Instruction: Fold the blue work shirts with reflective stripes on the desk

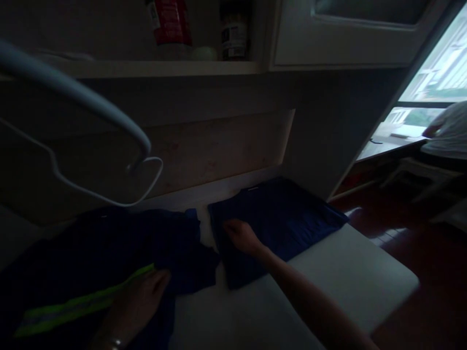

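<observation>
The scene is dim. My right hand [241,236] lies palm down on the left part of a folded dark blue garment [282,218] that rests on a white tabletop [350,272]; its fingers look loosely curled against the cloth. My left hand [136,304] rests flat with fingers stretched on a second dark blue garment [109,253], spread out at the left. This garment has a neon yellow-green stripe [83,304] running beside my hand. A bracelet shows at my left wrist.
A pale clothes hanger [83,102] with a wire hook looms close at the upper left. A shelf [153,68] above holds a red container [170,22] and a dark jar [233,31]. A window [434,82] and another person [447,131] are at the right; red floor below.
</observation>
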A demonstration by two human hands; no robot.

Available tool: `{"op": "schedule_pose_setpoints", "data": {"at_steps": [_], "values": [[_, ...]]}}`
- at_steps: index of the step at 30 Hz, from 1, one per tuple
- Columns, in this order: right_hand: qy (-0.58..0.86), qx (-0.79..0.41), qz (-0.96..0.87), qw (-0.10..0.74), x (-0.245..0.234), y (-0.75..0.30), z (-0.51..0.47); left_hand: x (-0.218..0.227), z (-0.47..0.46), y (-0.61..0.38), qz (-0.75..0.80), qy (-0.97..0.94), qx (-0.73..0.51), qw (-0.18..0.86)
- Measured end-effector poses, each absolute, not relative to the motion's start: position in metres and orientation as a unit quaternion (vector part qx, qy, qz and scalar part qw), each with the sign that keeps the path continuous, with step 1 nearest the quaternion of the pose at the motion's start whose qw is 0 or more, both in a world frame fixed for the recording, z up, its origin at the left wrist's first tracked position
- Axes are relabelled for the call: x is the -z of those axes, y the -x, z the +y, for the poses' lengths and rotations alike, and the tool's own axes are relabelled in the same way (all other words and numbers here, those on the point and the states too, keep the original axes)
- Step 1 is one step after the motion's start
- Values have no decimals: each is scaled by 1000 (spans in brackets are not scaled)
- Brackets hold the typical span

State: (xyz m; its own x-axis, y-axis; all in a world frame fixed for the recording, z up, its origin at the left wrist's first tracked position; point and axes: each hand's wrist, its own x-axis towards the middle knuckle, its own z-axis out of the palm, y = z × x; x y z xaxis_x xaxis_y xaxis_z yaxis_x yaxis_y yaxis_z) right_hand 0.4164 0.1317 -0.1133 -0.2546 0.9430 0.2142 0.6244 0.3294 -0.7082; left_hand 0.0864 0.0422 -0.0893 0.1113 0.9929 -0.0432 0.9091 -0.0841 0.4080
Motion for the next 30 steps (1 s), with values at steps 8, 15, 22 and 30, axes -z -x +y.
{"op": "schedule_pose_setpoints", "data": {"at_steps": [8, 15, 22, 30], "values": [[768, -20, -633, 101, 115, -536, 159, 117, 69, -255, 607, -710, -120, 337], [800, 12, -593, 92, 149, -556, 152, 136, 81, -283, 633, -635, -230, 378], [811, -32, -557, 177, 146, -565, 161, 149, 89, -290, 635, -526, -374, 425], [802, -18, -548, 238, 140, -564, 161, 146, 98, -297, 617, -353, -431, 556]]}}
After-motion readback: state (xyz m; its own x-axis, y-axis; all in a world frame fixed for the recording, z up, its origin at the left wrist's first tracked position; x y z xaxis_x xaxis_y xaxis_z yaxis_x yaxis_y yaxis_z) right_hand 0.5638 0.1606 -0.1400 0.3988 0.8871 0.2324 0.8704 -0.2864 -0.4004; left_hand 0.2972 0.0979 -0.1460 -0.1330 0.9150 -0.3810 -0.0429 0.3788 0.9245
